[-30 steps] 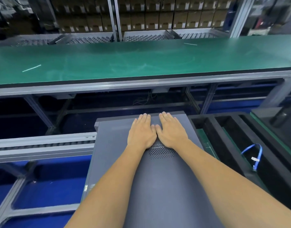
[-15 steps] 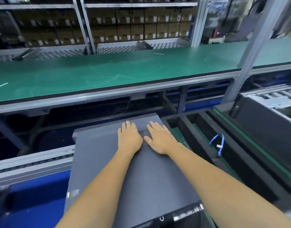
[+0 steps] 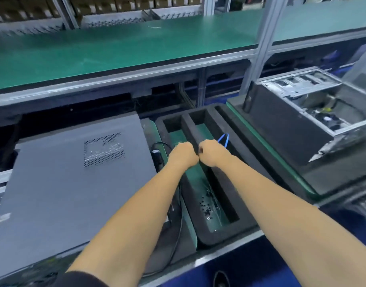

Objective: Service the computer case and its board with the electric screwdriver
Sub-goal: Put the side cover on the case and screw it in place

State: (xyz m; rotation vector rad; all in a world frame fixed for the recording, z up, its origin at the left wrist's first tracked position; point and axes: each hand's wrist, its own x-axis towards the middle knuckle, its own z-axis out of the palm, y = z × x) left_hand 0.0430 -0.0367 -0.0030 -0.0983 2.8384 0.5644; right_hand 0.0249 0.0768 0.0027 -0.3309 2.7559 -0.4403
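Observation:
A closed grey computer case [image 3: 70, 183] with a perforated vent lies flat at the left. The black electric screwdriver [image 3: 157, 157] lies with its cable in the gap between this case and a black foam tray [image 3: 200, 233]. My left hand [image 3: 182, 155] and my right hand [image 3: 211, 152] hover side by side over the tray's far half. Their knuckles touch and the fingers are curled under. Nothing shows in either hand, though the fingertips are hidden. Small dark screws [image 3: 207, 206] lie loose in the tray's green-bottomed compartment.
A second computer case [image 3: 314, 108] stands open on a green-edged pad at the right, with its metal bays exposed. A blue cable loop [image 3: 224, 139] pokes up behind my right hand. A long green workbench [image 3: 115, 50] and a metal upright [image 3: 260, 44] lie beyond.
Both hands have lifted off the closed case lid and swung right over the foam tray, going from flat to curled. My view has turned right, so the open case shows more fully.

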